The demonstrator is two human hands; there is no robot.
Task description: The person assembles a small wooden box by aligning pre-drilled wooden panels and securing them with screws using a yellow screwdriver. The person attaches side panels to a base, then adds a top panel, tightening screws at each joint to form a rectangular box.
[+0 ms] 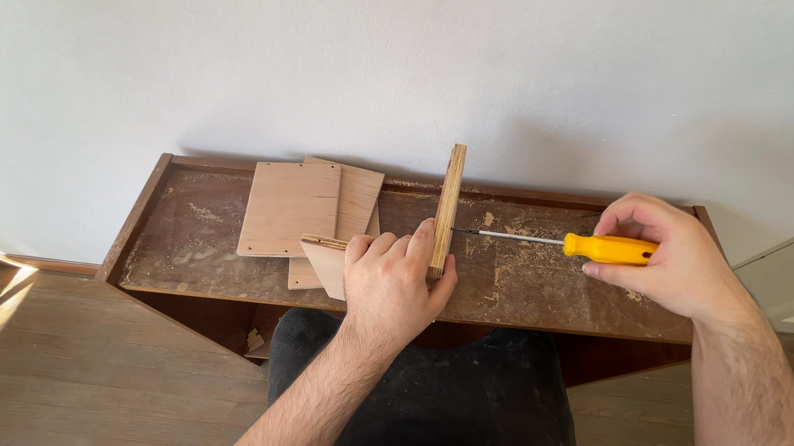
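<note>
My left hand [394,276] has its fingers curled together over the top of a pale plywood piece lying flat [325,263], with the thumb hooked round the near end of the narrow plywood board standing on edge [447,210], pinching the two together. The wrist is straight and the forearm runs down and to the left toward my body.

My right hand [670,254] is closed on the yellow plastic handle of a screwdriver [598,247]; the fingers wrap over the top and the thumb presses underneath. The steel shaft lies level and points left, its tip touching the right face of the upright board. That forearm comes in from the lower right, wrist bent a little inward.

Both hands work over a dark brown wooden shelf top [554,306] dusted with sawdust, set against a white wall [240,43]. Two flat square plywood panels [306,209] lie overlapped just left of the upright board. Below is a wooden plank floor [62,375], and my dark trousers [438,402] show between the arms.
</note>
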